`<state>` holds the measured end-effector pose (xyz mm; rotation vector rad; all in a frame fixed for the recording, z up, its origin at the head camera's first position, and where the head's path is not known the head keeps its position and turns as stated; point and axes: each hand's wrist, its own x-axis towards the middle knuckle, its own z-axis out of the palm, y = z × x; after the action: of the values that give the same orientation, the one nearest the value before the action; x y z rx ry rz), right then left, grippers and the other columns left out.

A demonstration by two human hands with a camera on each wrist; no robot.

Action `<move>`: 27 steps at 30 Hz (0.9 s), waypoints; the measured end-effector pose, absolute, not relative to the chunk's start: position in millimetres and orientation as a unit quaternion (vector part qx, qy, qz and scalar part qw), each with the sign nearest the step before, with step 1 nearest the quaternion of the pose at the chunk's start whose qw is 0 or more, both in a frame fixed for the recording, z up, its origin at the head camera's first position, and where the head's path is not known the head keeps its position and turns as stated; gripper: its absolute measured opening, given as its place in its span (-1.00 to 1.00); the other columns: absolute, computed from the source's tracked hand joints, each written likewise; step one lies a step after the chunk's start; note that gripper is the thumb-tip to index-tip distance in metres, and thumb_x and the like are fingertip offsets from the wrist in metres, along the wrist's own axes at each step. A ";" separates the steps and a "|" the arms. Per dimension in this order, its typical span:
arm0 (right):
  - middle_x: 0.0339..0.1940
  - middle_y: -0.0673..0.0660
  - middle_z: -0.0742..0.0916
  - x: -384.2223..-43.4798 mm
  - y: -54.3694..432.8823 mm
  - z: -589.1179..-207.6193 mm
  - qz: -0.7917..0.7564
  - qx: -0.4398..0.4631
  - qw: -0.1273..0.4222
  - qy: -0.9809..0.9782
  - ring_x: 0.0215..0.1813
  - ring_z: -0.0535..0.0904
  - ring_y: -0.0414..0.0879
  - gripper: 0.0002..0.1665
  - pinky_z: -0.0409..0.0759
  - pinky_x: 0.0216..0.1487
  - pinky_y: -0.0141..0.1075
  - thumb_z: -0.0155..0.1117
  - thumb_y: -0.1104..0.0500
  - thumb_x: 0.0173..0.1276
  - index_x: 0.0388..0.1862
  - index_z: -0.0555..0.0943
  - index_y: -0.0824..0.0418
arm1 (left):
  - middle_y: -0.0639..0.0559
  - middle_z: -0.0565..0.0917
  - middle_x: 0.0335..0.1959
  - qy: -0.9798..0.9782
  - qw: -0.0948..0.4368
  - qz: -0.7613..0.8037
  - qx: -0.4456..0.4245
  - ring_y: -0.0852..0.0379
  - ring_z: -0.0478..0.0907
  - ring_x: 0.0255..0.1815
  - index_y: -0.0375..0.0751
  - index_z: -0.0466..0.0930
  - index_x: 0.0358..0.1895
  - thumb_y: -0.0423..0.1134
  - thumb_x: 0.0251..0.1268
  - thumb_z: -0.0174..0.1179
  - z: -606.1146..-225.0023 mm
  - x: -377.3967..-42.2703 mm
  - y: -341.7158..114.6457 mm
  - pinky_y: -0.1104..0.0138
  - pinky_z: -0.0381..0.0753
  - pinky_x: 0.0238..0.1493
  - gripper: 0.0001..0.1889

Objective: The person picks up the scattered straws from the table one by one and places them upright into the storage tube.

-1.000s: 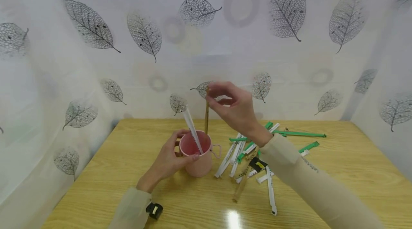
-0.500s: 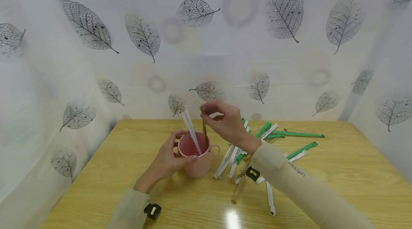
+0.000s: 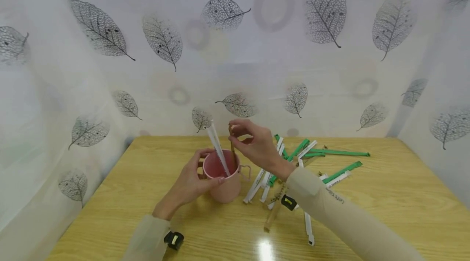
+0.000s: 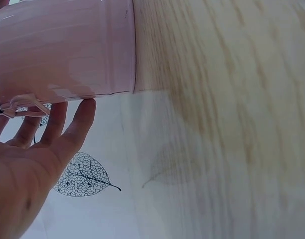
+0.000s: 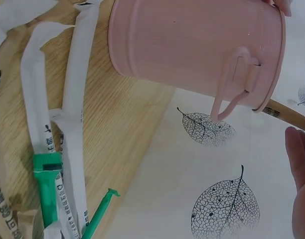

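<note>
– Where does the pail (image 3: 225,191) stand?
– On the bench (image 3: 121,195), the curtain (image 3: 235,65) behind it.
– And inside?
– A straw (image 3: 219,149) leaning left out of the pail, and right of that a second straw (image 3: 233,155), its upper part in the right grip (image 3: 258,144).
– The left grip (image 3: 191,179)?
– Around the pail's left side, thumb at its front rim.
– What lies to the pail's right?
– Loose straws (image 3: 257,187), crossing one another, some near the pail, others well apart; a few reach farther forward than the pail.

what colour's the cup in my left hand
The cup is pink, clearest in the right wrist view.
</note>
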<state>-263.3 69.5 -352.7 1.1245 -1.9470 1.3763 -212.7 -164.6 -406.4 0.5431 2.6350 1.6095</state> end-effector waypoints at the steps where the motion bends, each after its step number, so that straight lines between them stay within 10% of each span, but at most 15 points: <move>1: -0.09 0.32 0.80 -262.9 71.1 -352.7 0.506 0.411 0.246 -0.718 -0.13 0.81 0.10 -0.49 0.77 -0.20 -0.35 0.41 0.43 0.30 0.22 0.55 0.31 | -0.06 0.50 0.27 0.840 0.004 0.514 0.173 -0.10 0.60 0.16 0.14 0.25 0.45 -0.04 0.15 0.51 -406.3 -212.6 -164.6 0.24 0.70 0.04 -0.18; 13: -0.18 0.23 0.82 -249.3 110.2 -349.8 0.423 0.460 0.281 -0.728 -0.22 0.79 0.01 -0.59 0.75 -0.25 -0.39 0.37 0.55 0.20 0.05 0.65 0.36 | -0.06 0.50 0.26 0.834 -0.005 0.520 0.183 -0.10 0.61 0.13 0.12 0.26 0.44 -0.07 0.14 0.51 -407.5 -213.0 -165.0 0.29 0.70 0.00 -0.19; 27: -0.34 -0.13 0.70 -190.1 155.4 -383.9 0.132 0.583 0.099 -0.795 -0.36 0.51 -0.44 -0.76 0.39 -0.38 -0.66 0.44 0.39 0.21 -0.32 0.69 0.05 | -0.17 0.49 0.26 0.833 -0.009 0.520 0.189 -0.14 0.60 0.14 0.05 0.28 0.44 -0.09 0.16 0.50 -408.7 -213.9 -166.0 0.31 0.70 -0.01 -0.21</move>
<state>-190.1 155.4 -383.9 1.7255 -2.3533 0.3891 -213.9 -166.0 -408.7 0.5979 2.6318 1.6411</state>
